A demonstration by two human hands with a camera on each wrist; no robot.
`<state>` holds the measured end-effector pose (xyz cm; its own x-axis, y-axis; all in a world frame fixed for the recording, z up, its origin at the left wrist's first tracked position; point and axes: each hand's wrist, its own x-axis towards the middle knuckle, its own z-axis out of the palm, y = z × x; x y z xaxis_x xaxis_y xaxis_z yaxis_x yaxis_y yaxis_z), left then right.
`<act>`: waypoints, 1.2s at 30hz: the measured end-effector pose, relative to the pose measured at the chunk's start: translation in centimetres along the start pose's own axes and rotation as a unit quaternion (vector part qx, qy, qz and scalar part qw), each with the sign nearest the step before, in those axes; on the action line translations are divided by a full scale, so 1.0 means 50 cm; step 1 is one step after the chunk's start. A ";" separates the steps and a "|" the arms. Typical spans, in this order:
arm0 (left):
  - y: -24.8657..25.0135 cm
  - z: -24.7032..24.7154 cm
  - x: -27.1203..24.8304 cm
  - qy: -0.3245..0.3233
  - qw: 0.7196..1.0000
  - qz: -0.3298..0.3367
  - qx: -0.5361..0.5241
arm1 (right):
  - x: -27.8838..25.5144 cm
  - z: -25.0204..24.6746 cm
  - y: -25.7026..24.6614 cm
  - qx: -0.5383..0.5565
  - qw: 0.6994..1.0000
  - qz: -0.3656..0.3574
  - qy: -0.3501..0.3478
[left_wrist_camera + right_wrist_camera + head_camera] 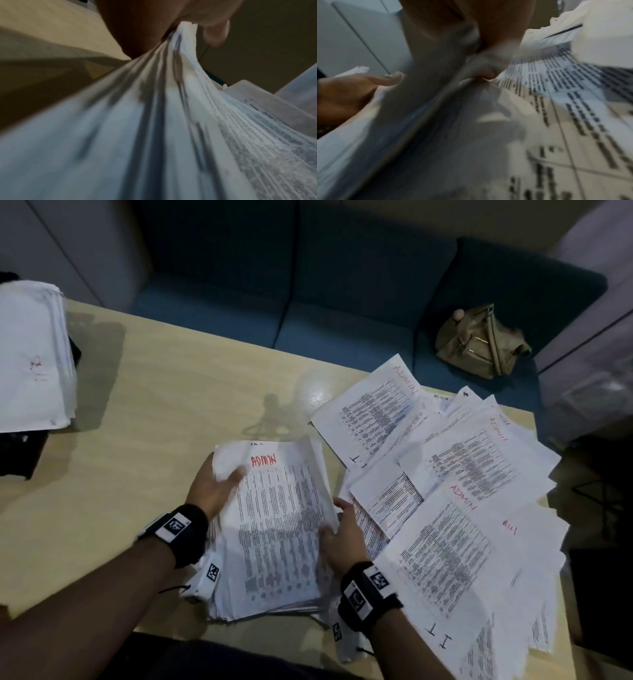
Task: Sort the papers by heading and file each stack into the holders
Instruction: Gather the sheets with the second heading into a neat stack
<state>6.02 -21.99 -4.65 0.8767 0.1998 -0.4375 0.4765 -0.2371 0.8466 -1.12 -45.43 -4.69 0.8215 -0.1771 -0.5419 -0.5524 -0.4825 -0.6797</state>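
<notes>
A thick stack of printed papers (pixel 277 529) with "ADMIN" in red on its top sheet is held between both hands over the table's near edge. My left hand (pixel 215 487) grips its upper left edge, thumb on top; the left wrist view shows the stack's edge (pixel 171 108) pinched under the thumb (pixel 216 32). My right hand (pixel 339 529) grips the stack's right edge, thumb on top. Loose sheets (pixel 455 474) headed "ADMIN" lie fanned out on the right. In the blurred right wrist view, printed sheets (pixel 573 94) fill the frame and the left hand's thumb (pixel 385 81) shows at left.
A second pile of white papers (pixel 32 357) sits on something dark at the table's far left. The wooden table (pixel 164 405) has bare surface in the middle. Beyond it stands a blue sofa (pixel 308 285) with a tan bag (pixel 479 340).
</notes>
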 end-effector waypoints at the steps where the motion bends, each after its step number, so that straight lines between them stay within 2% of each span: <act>1: -0.005 -0.001 0.002 0.002 1.000 -0.005 0.016 | 0.000 0.008 -0.002 -0.026 1.000 -0.009 -0.003; 3: -0.009 -0.004 0.001 -0.015 1.000 -0.022 0.003 | 0.008 0.012 -0.005 -0.072 0.997 -0.031 0.027; 7: 0.005 -0.014 -0.027 -0.095 0.994 0.022 -0.052 | 0.032 -0.011 -0.048 -0.079 0.993 -0.062 0.066; 12: 0.015 -0.010 -0.062 -0.162 0.985 0.057 -0.004 | 0.088 -0.023 -0.099 -0.096 0.988 -0.111 0.043; 15: 0.012 -0.009 -0.067 -0.150 0.986 0.070 -0.016 | 0.112 -0.011 -0.109 -0.075 0.990 -0.115 0.038; 19: -0.012 -0.010 -0.069 -0.122 0.988 0.071 -0.059 | 0.119 -0.008 -0.101 0.033 0.991 -0.100 0.084; 22: -0.037 0.010 -0.082 -0.156 0.987 0.041 -0.008 | 0.109 -0.009 -0.097 0.047 0.989 -0.110 0.082; 24: -0.046 0.024 -0.085 -0.156 0.987 0.017 0.039 | 0.097 -0.024 -0.096 0.055 0.989 -0.125 0.064; 26: -0.044 0.029 -0.078 -0.146 0.988 -0.004 0.050 | 0.089 -0.072 -0.085 0.082 0.982 -0.128 0.110; 27: -0.040 0.030 -0.073 -0.143 0.988 -0.012 0.053 | 0.088 -0.108 -0.068 0.088 0.976 -0.115 0.163; 29: -0.027 0.036 -0.063 -0.136 0.988 -0.011 0.068 | 0.087 -0.194 -0.006 0.064 0.952 -0.032 0.297; 31: -0.014 0.043 -0.048 -0.126 0.989 0.003 0.079 | 0.074 -0.274 0.082 -0.016 0.914 0.130 0.385; 33: -0.002 0.050 -0.030 -0.116 0.988 0.012 0.105 | 0.044 -0.319 0.166 -0.045 0.871 0.293 0.391; 34: 0.003 0.054 -0.023 -0.112 0.986 0.015 0.123 | 0.028 -0.331 0.198 -0.037 0.858 0.337 0.385; 36: 0.009 0.062 -0.009 -0.106 0.982 0.017 0.152 | 0.001 -0.341 0.241 -0.023 0.853 0.363 0.373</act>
<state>6.06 -25.13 -5.03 0.8707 -0.0088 -0.4917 0.4159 -0.5202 0.7459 -5.33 -65.88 -4.47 0.1352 -0.9325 -0.3350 -0.9624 -0.0432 -0.2682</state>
